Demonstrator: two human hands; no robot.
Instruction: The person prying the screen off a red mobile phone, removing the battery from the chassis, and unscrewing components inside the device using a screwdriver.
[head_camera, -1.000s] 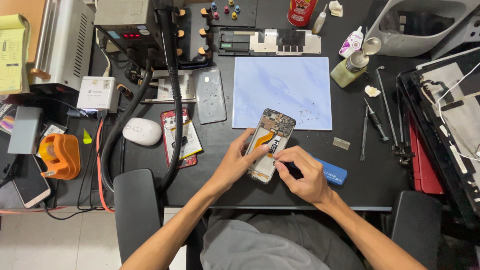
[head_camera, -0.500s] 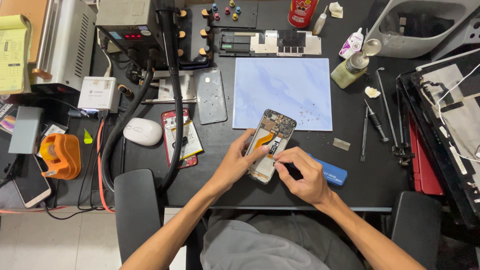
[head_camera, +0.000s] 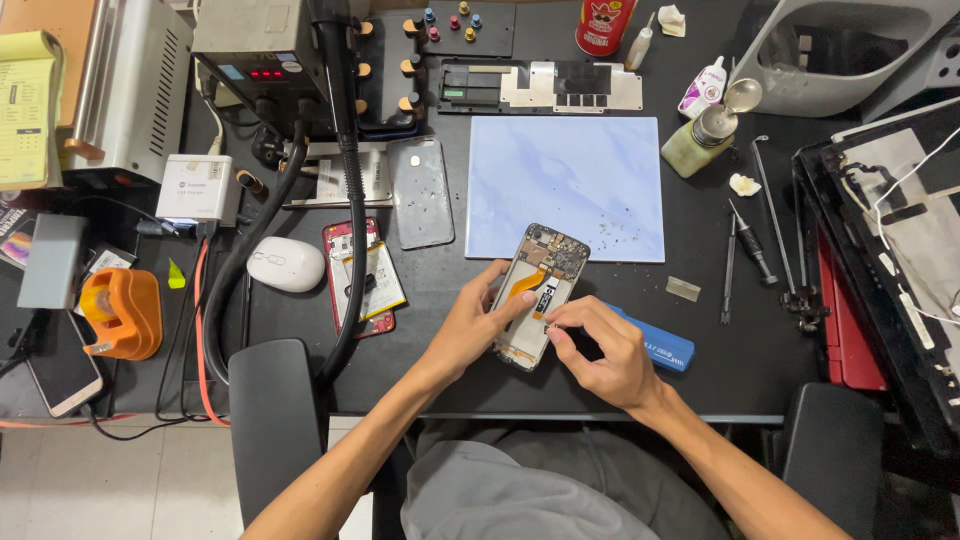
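Note:
An opened smartphone (head_camera: 540, 282) lies back-up on the black desk, its circuit board, orange flex cable and a small black-and-white part exposed. My left hand (head_camera: 470, 325) grips the phone's left edge, thumb on its inside. My right hand (head_camera: 598, 352) pinches at the small part near the phone's middle with thumb and forefinger. A blue tool (head_camera: 662, 346) lies partly under my right hand.
A pale blue mat (head_camera: 590, 180) lies behind the phone. Left: a red opened phone (head_camera: 362, 277), a clear back cover (head_camera: 420, 192), a white mouse (head_camera: 286, 264), black hoses (head_camera: 345, 200). Right: screwdrivers and tweezers (head_camera: 755, 245), a solvent bottle (head_camera: 700, 140), a dismantled laptop (head_camera: 900, 230).

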